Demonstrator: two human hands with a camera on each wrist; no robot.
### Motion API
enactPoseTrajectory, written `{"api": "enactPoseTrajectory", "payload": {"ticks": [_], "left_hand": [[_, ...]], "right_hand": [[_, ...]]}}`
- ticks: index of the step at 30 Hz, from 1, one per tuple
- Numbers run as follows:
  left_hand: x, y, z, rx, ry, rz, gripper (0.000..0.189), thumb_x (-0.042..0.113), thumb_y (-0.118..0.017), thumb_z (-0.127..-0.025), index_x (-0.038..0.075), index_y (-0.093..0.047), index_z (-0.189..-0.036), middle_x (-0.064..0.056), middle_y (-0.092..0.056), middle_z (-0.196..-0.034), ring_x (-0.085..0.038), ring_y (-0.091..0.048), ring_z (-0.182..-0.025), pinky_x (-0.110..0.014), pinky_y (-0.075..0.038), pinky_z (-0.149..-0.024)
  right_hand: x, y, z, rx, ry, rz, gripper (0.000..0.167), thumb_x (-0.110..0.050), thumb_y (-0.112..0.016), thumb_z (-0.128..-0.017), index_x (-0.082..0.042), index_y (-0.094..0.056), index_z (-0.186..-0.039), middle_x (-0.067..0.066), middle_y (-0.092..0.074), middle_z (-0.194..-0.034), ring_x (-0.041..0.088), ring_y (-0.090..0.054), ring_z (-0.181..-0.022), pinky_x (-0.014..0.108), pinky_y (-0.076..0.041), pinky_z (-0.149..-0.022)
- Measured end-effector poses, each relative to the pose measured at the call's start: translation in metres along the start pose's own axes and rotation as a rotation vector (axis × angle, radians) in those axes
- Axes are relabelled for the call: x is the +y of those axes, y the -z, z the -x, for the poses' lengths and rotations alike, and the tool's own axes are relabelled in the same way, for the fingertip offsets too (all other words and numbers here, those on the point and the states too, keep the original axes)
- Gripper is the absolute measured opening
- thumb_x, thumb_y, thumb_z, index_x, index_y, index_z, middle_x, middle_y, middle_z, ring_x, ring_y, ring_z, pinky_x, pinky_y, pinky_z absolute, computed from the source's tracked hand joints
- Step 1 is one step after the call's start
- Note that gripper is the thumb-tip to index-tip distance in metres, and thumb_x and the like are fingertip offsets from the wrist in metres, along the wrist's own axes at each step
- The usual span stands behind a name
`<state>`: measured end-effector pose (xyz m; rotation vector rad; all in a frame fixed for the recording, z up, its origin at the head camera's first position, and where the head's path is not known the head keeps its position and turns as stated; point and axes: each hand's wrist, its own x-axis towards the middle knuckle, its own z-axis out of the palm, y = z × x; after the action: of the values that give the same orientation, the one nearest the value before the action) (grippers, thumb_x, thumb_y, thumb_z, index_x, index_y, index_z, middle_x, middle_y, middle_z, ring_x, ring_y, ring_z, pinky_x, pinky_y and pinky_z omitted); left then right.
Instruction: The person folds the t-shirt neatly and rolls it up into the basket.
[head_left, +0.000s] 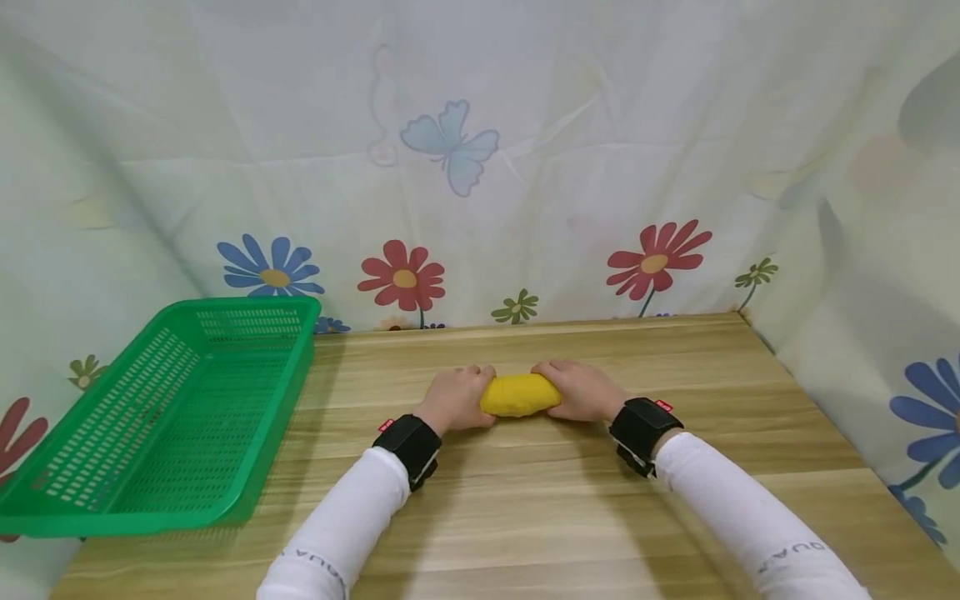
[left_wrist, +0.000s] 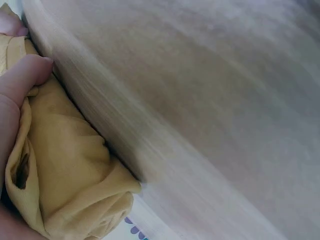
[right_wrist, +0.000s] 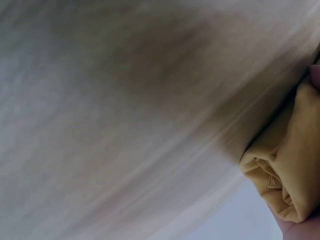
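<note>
A yellow cloth, rolled into a short thick bundle, lies on the wooden table between both hands. My left hand grips its left end, thumb on the near side and fingers over the top. The opposite end is held by my right hand in the same way. Folded layers show at the end of the cloth in the left wrist view, with a thumb pressed on it. In the right wrist view the rolled cloth shows a spiral of layers at its end.
A green plastic basket with slotted walls stands at the table's left side, with nothing seen inside it. Behind the wooden table hangs a white curtain printed with flowers and a butterfly, which also closes off both sides.
</note>
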<state>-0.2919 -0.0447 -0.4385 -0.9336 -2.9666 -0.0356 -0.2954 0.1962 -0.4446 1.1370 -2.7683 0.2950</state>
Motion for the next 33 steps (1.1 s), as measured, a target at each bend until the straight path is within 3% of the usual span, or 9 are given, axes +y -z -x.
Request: {"api": "enactPoseTrajectory", "payload": {"ticks": [8, 16, 25, 33], "left_hand": [[0.002, 0.008, 0.002, -0.03, 0.009, -0.006, 0.063, 0.047, -0.074, -0.072, 0.013, -0.052, -0.12, -0.006, -0.064, -0.103, -0.021, -0.061, -0.077, -0.036, -0.05, -0.066], [0.003, 0.023, 0.012, 0.001, 0.048, 0.025, 0.06, 0.045, -0.074, -0.072, 0.013, -0.053, -0.118, -0.003, -0.062, -0.095, -0.017, -0.055, -0.072, -0.032, -0.047, -0.063], [0.002, 0.052, 0.029, 0.047, 0.072, 0.036, 0.059, 0.042, -0.076, -0.072, 0.01, -0.055, -0.116, -0.004, -0.063, -0.092, -0.019, -0.056, -0.074, -0.034, -0.048, -0.063], [-0.008, 0.081, 0.045, 0.005, 0.155, 0.013, 0.056, 0.041, -0.077, -0.072, 0.012, -0.054, -0.114, -0.002, -0.061, -0.087, -0.018, -0.055, -0.074, -0.033, -0.046, -0.064]], "right_hand": [[-0.001, 0.006, 0.0, -0.022, 0.011, -0.022, 0.058, -0.023, -0.08, -0.074, -0.008, -0.052, -0.122, 0.008, -0.063, -0.108, 0.022, -0.06, -0.09, 0.041, -0.051, -0.083], [-0.008, 0.016, -0.004, 0.008, 0.015, -0.034, 0.059, -0.026, -0.079, -0.076, -0.009, -0.052, -0.126, 0.008, -0.062, -0.112, 0.022, -0.059, -0.094, 0.041, -0.05, -0.086], [-0.022, 0.032, -0.01, 0.136, 0.088, 0.07, 0.065, -0.027, -0.079, -0.075, -0.01, -0.051, -0.13, 0.009, -0.061, -0.114, 0.026, -0.059, -0.1, 0.044, -0.048, -0.089], [-0.042, 0.048, -0.022, 0.157, 0.13, 0.1, 0.071, -0.031, -0.079, -0.076, -0.012, -0.047, -0.136, 0.01, -0.057, -0.121, 0.028, -0.055, -0.108, 0.045, -0.044, -0.095]]}}
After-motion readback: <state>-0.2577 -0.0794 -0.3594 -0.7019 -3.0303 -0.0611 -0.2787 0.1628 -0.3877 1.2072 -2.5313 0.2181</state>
